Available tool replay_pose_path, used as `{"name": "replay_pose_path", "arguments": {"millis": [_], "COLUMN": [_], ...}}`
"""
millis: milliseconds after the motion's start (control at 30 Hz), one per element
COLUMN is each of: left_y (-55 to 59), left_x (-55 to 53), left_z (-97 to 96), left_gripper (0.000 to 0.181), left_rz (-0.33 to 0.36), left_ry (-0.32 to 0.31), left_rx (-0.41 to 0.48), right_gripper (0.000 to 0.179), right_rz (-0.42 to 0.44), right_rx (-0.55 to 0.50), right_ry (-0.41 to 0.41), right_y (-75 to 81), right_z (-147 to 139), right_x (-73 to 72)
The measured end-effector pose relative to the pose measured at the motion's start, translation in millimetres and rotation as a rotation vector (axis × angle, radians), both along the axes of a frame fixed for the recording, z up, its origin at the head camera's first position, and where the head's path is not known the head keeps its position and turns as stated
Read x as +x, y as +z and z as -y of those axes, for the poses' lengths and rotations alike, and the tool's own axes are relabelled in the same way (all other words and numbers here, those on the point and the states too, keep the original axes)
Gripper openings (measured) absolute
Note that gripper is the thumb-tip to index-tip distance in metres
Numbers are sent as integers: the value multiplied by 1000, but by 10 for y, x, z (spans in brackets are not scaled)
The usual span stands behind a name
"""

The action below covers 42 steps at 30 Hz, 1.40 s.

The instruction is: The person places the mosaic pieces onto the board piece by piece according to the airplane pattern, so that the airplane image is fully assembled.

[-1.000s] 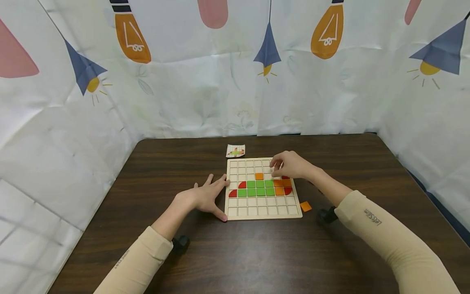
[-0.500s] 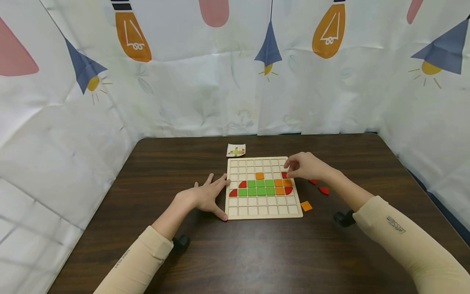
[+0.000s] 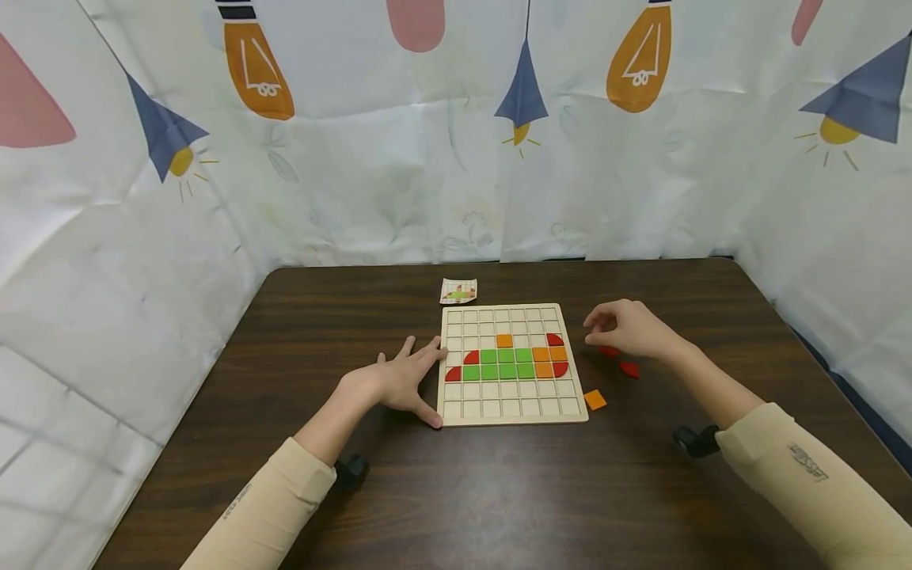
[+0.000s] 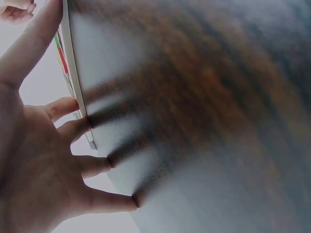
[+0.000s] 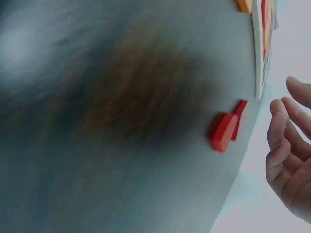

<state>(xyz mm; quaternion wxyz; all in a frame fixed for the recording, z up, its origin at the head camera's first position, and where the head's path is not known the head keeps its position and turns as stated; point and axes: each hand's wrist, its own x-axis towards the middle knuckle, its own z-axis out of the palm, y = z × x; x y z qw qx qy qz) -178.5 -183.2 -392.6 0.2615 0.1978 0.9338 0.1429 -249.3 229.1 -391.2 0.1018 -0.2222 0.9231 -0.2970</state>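
Note:
A pale wooden grid board point(image 3: 509, 408) lies on the table, with green squares point(image 3: 507, 363), orange squares point(image 3: 542, 362) and red quarter-round pieces point(image 3: 555, 340) set in its cells. My left hand point(image 3: 395, 381) spreads its fingers on the table, thumb and index finger at the board's left edge. In the left wrist view its fingertips point(image 4: 109, 162) press on the tabletop. My right hand point(image 3: 630, 326) hovers right of the board, fingers loosely bent. The right wrist view shows a gap between thumb and fingers, nothing held. Loose red pieces point(image 3: 629, 370) lie on the table just below it.
One loose orange square point(image 3: 594, 400) lies against the board's lower right corner. Behind the board is a small picture card point(image 3: 458, 290) with a coloured grid pattern. The dark wooden table point(image 3: 499, 499) ends at a white patterned curtain point(image 3: 399, 190) at the back.
My right hand has moved right, off the board to above the loose red pieces, uncovering the upper right red piece in the grid. My left hand has stayed in place.

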Motion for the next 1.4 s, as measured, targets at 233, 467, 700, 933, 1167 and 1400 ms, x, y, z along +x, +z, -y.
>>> {"name": "replay_pose_path", "arguments": {"millis": [233,467,700,933,1167,1400], "left_y": [6,8,12,12,12,10], "left_x": [-4,-7,0,3,-3,10], "left_z": [-1,-3,-4,-2,3,2], "left_gripper": [118,118,118,117,117,117], "left_rz": [5,11,11,11,14,16], "left_ry": [-4,-5,4,5,4,8], "left_rx": [-9,-1,2,13,7,9], "right_gripper": [22,24,28,29,22,31], "right_rz": [-4,10,39,81,71,71], "right_rx": [27,35,53,70,83,83], "right_ry": [-51,-73,-101,-91,-68,-83], "right_y": [-58,-135,-138,-108,-127,-165], "right_z": [-149,-241,-293,-303,-284,-250], "right_x": [82,116,118,93,43,19]}}
